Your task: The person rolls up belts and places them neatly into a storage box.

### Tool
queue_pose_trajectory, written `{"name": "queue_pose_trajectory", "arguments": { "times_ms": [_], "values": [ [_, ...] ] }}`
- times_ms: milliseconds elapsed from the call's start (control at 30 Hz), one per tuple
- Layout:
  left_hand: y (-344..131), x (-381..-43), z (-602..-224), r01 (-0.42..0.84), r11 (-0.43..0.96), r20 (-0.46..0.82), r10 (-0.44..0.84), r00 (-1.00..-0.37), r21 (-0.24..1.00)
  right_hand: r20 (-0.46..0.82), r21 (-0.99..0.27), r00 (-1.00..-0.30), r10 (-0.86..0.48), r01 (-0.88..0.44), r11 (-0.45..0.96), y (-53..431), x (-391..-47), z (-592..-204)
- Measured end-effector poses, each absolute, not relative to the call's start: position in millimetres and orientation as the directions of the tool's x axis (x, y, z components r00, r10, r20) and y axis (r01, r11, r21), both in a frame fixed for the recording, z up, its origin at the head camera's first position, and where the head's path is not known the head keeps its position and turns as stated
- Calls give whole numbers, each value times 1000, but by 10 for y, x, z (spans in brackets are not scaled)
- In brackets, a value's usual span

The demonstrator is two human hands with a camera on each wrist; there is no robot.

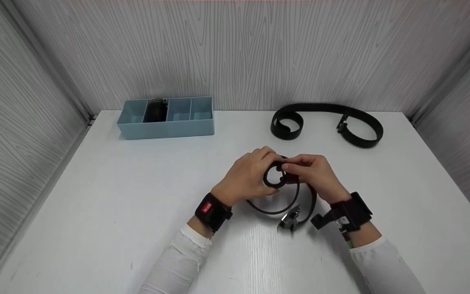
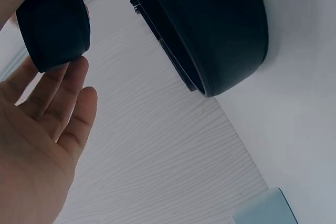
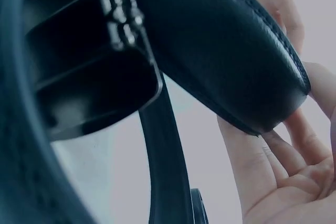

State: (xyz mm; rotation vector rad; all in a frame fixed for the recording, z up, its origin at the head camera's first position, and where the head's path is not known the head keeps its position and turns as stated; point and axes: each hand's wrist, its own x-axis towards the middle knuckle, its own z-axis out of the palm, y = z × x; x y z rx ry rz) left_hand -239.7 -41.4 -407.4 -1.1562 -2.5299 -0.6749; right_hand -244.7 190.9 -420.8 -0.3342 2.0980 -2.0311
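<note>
black belt (image 3: pixel 226 45): held between the 2 hands, over the middle of the tabletop (image 1: pixel 137 183); part of it wound into a small ring-shaped coil. stitching shows along its edge in the right wrist view.
left hand (image 1: pixel 251 173): fingers curled over the top of the coil, thumb under it, clamped on its left side.
right hand (image 1: pixel 318 175): thumb and fingers pinch the same belt at the right edge of the coil.
loose length: hangs in curved loops below the hands, mostly edge-on in the head view.
silver buckle (image 1: pixel 290 219): on the loose length, below the hands, left of the right wrist. can't tell if it touches the tabletop.
other belt (image 1: pixel 320 107): black, standing on edge at the far right of the tabletop; left end rolled in a spiral, right end bent back round, its buckle (image 1: pixel 342 123) inside that bend.
blue tray (image 1: pixel 169 130): far left of the tabletop, 4 compartments in a row, near the back panel (image 1: pixel 235 53).
2nd compartment from left: holds a dark rolled item (image 1: pixel 156 111); too dark to make out more.
wrists: black left band (image 1: pixel 213 212) with a red label, black right band (image 1: pixel 351 212).
sleeves (image 1: pixel 178 261): white, on both arms.
</note>
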Motion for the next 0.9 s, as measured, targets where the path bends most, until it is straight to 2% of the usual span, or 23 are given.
{"name": "queue_pose_trajectory", "arguments": {
  "times_ms": [300,567,700,900],
  "values": [
    [-407,-2398,-4068,692,686,452,556,-698,224,30,-999,-953,-302,-34,9,1853,-2426,-4218],
    [-429,-2385,-4064,657,708,424,527,-736,260,40,-999,-956,-291,-49,23,1832,-2413,-4217],
    [-441,-2396,-4060,680,677,421,549,-722,283,35,-999,-959,-280,-39,6,1838,-2429,-4215],
    [-444,-2414,-4069,740,614,449,599,-663,274,17,-1000,-958,-285,-17,-3,1877,-2451,-4217]
  ]
}}
